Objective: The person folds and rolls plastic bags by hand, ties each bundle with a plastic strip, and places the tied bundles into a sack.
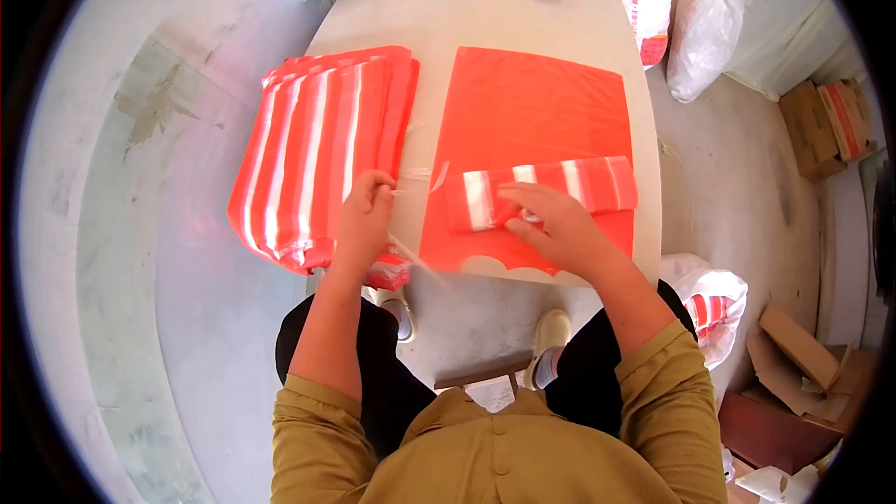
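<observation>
Fingers of your left hand pinched, seemingly on clear strip, at red sheet's left edge; right hand's parted over striped bundle atop sheet. Bundle looks folded; striped stack left of sheet, apparently not yet bundled.

Striped stack: red, white and pink stripes
Flat sheet: plain red
Folded bundle: red, crossed by white and pink bands
Bench: pale beige
Shirt: mustard brown

Two hands, one large striped stack
</observation>
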Tool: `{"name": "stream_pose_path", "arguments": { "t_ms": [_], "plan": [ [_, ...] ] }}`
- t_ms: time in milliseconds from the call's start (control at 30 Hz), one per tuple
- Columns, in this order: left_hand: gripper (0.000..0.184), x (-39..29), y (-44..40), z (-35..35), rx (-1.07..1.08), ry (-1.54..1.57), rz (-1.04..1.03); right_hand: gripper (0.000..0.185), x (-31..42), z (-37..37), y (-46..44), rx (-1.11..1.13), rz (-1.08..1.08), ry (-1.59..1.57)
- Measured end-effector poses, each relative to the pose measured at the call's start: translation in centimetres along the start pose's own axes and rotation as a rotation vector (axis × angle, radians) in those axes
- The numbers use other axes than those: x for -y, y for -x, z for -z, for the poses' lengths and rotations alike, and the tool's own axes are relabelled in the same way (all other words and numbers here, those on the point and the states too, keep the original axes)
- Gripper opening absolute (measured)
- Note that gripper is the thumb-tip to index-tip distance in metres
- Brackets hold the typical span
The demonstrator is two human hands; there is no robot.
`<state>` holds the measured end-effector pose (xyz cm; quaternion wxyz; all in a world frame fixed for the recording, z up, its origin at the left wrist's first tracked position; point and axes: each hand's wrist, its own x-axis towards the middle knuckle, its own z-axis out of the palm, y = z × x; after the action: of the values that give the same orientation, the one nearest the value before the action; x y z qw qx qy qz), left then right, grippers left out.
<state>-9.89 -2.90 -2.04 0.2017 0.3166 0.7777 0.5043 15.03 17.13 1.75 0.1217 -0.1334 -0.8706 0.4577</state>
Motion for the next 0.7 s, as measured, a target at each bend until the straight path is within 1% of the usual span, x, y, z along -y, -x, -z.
{"name": "stream_pose_path", "arguments": {
  "t_ms": [33, 133, 167, 233, 267, 367, 433, 467, 500, 567, 600, 633, 667, 700],
  "plan": [
    [0.011, -0.9, 0.6, -0.9, 0.013, 0.039, -0.051, 0.043, 0.7, -0.7, 0.0, 0.015, -0.027, -0.114],
    [0.006, -4.8, 3.3, -3.7, 0.183, -0.074, -0.261, 0.039, 3.5, -2.8, -0.2, 0.028, -0.106, -0.406],
    [0.007, -5.3, 4.0, -4.4, 0.231, -0.035, -0.27, 0.037, 4.0, -3.0, -0.1, 0.027, -0.132, -0.495],
    [0.009, -6.1, 4.9, -5.1, 0.325, 0.043, -0.287, 0.029, 3.3, -2.9, -0.2, 0.056, -0.133, -0.336],
    [0.013, -6.8, 4.9, -4.8, 0.351, -0.041, -0.24, 0.026, 3.0, -2.7, -0.4, 0.071, -0.132, -0.256],
    [0.012, -8.8, 4.2, -3.9, 0.38, -0.176, -0.112, 0.018, 0.9, 1.2, -0.5, -0.048, -0.015, 0.109],
    [0.012, -6.5, 3.3, -4.0, 0.246, -0.226, -0.272, 0.018, 0.0, 4.7, -0.1, -0.231, -0.236, 0.163],
    [0.013, -5.6, 3.1, -4.2, 0.179, -0.251, -0.35, 0.017, -1.3, 6.7, 0.4, -0.321, -0.255, 0.239],
    [0.013, -5.9, 3.1, -4.3, 0.175, -0.251, -0.297, 0.017, -2.4, 8.1, 1.0, -0.415, -0.273, 0.314],
    [0.013, -6.7, 3.1, -4.5, 0.173, -0.255, -0.196, 0.016, -3.8, 8.8, 2.0, -0.514, -0.101, 0.586],
    [0.013, -6.9, 3.1, -4.9, 0.191, -0.26, -0.209, 0.017, -4.2, 9.0, 2.4, -0.56, -0.015, 0.721],
    [0.013, -7.1, 3.2, -5.3, 0.21, -0.266, -0.222, 0.019, -3.1, 8.6, 2.3, -0.52, 0.08, 0.723],
    [0.013, -7.3, 3.2, -5.8, 0.228, -0.273, -0.236, 0.027, -1.8, 7.4, 1.7, -0.478, 0.175, 0.724],
    [0.013, -7.5, 3.1, -6.2, 0.241, -0.271, -0.268, 0.029, -1.0, 5.2, 1.2, -0.423, 0.218, 0.636]
  ]
}}
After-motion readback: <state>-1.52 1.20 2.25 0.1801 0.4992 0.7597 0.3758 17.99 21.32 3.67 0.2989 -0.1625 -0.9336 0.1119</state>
